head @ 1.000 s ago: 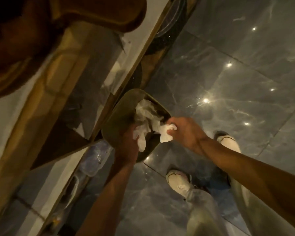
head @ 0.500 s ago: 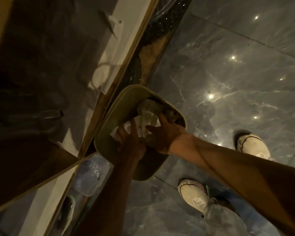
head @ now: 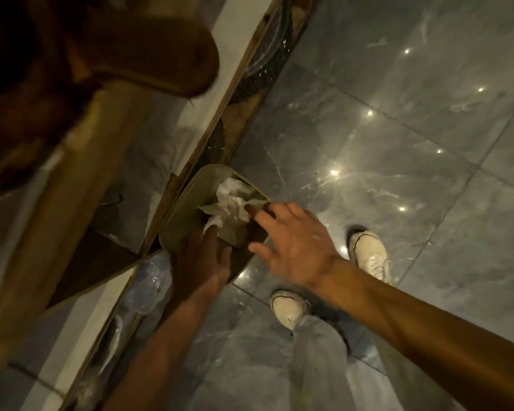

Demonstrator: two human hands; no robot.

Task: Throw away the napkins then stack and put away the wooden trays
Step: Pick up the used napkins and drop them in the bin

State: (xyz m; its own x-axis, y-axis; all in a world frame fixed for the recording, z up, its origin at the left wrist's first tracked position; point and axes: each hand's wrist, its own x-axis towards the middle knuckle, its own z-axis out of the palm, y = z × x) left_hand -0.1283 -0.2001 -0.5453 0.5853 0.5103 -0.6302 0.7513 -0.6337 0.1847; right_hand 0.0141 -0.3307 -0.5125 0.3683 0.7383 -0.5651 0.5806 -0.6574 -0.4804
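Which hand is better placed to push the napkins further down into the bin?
Probably the right hand: open, empty, fingertips beside the napkins at the bin opening. The left hand rests lower, on the bin's near edge.

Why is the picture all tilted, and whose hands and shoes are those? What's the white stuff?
The camera sits on a person's head, looking down, so you see their own arms and white shoes on the shiny grey floor. The white stuff is crumpled napkins lying inside a greenish bin that stands on the floor by a counter. The left hand is at the bin's near edge; whether it grips the bin is hard to tell. The right hand is open above the bin, fingers spread, holding nothing.
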